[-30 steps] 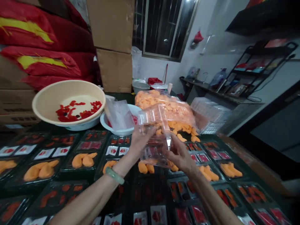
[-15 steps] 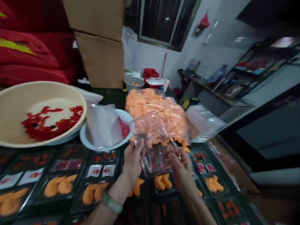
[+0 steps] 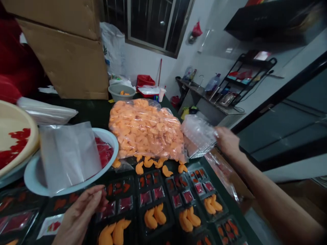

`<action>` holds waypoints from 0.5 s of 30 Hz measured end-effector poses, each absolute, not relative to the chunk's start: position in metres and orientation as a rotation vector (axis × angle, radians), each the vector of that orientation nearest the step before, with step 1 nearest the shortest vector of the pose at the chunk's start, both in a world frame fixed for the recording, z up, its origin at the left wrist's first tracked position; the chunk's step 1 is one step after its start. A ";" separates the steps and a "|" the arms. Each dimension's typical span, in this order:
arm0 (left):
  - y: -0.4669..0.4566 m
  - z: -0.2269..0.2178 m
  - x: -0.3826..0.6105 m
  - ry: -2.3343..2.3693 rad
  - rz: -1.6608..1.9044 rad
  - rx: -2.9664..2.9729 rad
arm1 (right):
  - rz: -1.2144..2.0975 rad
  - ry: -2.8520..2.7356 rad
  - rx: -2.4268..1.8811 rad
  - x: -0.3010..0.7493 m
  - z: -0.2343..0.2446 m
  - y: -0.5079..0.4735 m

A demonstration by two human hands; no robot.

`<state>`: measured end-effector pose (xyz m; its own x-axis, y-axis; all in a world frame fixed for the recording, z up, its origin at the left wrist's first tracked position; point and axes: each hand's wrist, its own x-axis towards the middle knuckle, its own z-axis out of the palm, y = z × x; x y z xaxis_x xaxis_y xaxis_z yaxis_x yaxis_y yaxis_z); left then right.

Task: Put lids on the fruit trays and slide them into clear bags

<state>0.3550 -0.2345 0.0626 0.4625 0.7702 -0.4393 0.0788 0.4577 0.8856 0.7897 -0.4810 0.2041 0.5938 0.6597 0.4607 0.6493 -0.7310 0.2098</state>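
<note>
My right hand [image 3: 227, 141] grips the right corner of a stack of clear plastic tray lids [image 3: 198, 136], which stands beside a large bag of orange dried fruit pieces [image 3: 145, 131]. Several loose orange pieces [image 3: 153, 165] lie below the bag. My left hand [image 3: 79, 214] hangs low at the lower left, holding nothing, its curled fingers close to black plastic trays [image 3: 153, 204] of orange and red fruit pieces with red-and-white cards. Those trays cover the front of the dark table.
A white basin [image 3: 109, 146] holds red pieces and a sheet of clear film [image 3: 68, 156]. A beige basin [image 3: 17, 136] sits at the left edge. Cardboard boxes [image 3: 61, 51] stand behind, and a grey bowl [image 3: 121, 92] sits at the table's far side.
The clear plastic piece held between both hands is gone from them. My hands have moved apart, the right out to the lid stack and the left down, and the view has turned right.
</note>
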 end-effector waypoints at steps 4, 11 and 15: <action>-0.233 0.038 0.333 1.015 0.564 0.933 | 0.501 1.136 2.728 0.812 0.164 -0.489; -0.256 0.068 0.341 0.984 0.464 1.093 | 0.506 1.234 2.690 0.812 0.166 -0.465; -0.270 0.067 0.332 0.995 0.417 1.147 | 0.539 1.339 2.713 0.812 0.155 -0.464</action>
<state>0.3316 -0.2703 0.0673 0.5288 0.7267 -0.4385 0.1975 0.3971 0.8963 0.8123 -0.4638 0.1554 0.5593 0.7803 0.2797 0.7565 -0.6185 0.2127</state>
